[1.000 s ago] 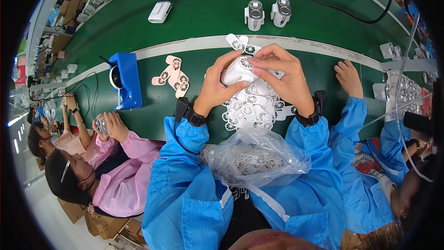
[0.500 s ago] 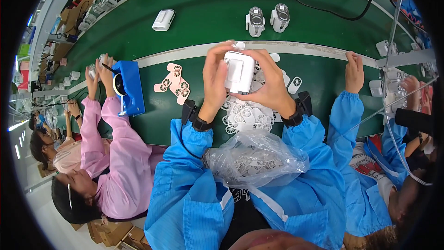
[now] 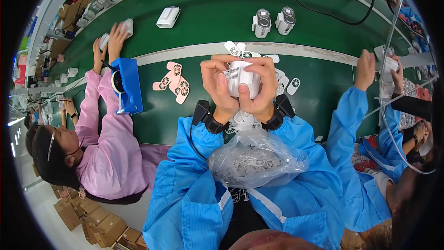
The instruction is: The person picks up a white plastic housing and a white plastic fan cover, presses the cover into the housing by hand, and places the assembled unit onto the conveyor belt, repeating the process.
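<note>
Above a loose heap of white plates with fan-shaped cutouts (image 3: 246,119), a small white plastic housing (image 3: 243,82) with a slotted vent is held between both my hands. My left hand (image 3: 216,82) is closed on its left side, the thumb by the vent. From the right, my right hand (image 3: 263,83) wraps it, thumb pressed on the front. The fingers partly hide the housing's top and back edge. Below my wrists, a clear plastic bag (image 3: 289,159) contains more of these plates. Several pink plates (image 3: 175,81) lie left of my hands.
A blue tape dispenser (image 3: 133,88) stands at left, by a co-worker in pink with hands on white housings (image 3: 128,27). Beyond the pale rail (image 3: 185,52), the green belt carries another white housing (image 3: 168,17) and two grey-and-white units (image 3: 262,23). A blue-sleeved co-worker's hand (image 3: 365,71) is at right.
The housing has been turned and tilted in my hands, and my hands have drawn closer together. The pink-sleeved co-worker's hands moved out over the belt. The right co-worker's hand shifted slightly.
</note>
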{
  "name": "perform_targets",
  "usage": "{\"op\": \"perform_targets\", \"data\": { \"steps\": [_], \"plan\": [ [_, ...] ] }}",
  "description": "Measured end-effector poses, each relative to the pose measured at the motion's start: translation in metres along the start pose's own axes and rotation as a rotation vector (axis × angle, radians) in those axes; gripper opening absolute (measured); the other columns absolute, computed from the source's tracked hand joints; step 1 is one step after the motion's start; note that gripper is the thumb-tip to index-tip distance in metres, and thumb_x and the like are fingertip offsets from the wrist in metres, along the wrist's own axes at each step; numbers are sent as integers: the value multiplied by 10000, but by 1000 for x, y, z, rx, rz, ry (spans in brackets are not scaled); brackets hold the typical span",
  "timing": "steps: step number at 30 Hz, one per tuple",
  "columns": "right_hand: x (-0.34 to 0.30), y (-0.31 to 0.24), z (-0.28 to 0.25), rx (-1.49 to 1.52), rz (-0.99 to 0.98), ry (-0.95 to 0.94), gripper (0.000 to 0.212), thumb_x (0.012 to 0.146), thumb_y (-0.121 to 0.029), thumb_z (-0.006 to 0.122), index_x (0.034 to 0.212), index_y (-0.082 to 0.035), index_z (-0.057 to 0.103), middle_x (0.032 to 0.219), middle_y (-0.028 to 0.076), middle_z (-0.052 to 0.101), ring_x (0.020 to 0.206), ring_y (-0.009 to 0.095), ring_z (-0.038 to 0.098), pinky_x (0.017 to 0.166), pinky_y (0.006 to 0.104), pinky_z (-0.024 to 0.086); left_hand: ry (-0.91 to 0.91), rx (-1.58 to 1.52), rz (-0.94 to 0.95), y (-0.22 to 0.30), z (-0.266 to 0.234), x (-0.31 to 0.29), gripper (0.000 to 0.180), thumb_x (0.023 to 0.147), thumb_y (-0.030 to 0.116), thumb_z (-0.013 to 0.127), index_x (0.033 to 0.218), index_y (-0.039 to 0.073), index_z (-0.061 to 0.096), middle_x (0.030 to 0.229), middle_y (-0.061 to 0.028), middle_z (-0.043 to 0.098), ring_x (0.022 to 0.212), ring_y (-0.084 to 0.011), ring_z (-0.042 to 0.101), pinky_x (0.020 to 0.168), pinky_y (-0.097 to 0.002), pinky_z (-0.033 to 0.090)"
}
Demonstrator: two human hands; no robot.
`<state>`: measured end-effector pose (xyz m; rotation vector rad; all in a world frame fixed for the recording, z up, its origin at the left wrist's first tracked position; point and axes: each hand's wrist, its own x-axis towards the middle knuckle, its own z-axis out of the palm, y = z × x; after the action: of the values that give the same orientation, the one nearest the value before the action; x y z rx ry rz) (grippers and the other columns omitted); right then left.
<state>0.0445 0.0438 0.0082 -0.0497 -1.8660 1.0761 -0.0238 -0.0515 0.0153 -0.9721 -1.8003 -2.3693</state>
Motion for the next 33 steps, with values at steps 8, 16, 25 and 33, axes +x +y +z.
{"op": "perform_targets", "data": {
  "steps": [8, 16, 25, 33],
  "plan": [
    [-4, 6, 10, 99, -29, 114, 558, 986, -436, 632, 1262, 43, 560, 1191, 273, 610, 1064, 339, 629, 912, 431, 518, 161, -86, 72, -9, 12, 1, 383, 1009, 348, 483, 1135, -12, 450, 1049, -245, 659, 906, -237, 595, 830, -379, 486],
    [-5, 9, 4, 46, 105, 45, 545, 1048, -451, 511, 1269, 45, 556, 1154, 240, 588, 1012, 307, 605, 897, 434, 504, 162, -31, 35, -16, 7, -5, 305, 1042, 286, 489, 1112, -11, 481, 1072, -228, 651, 895, -241, 590, 853, -388, 492],
    [9, 23, -10, 57, 198, 122, 501, 1116, -411, 420, 1294, 39, 547, 1141, 164, 610, 980, 228, 615, 858, 360, 511, -147, 205, -35, 2, 8, 13, 358, 978, 197, 643, 1253, -9, 544, 1235, -211, 666, 1154, -297, 629, 1006, -419, 484],
    [-5, 55, -12, 324, 709, 72, 501, 1188, -390, 277, 1417, -11, 512, 1180, 97, 623, 1057, 144, 620, 906, 279, 499, -459, 567, 164, -8, 21, 17, 559, 759, 81, 857, 1262, 29, 619, 1365, -185, 662, 1253, -335, 661, 1027, -390, 527]
  ]
}}
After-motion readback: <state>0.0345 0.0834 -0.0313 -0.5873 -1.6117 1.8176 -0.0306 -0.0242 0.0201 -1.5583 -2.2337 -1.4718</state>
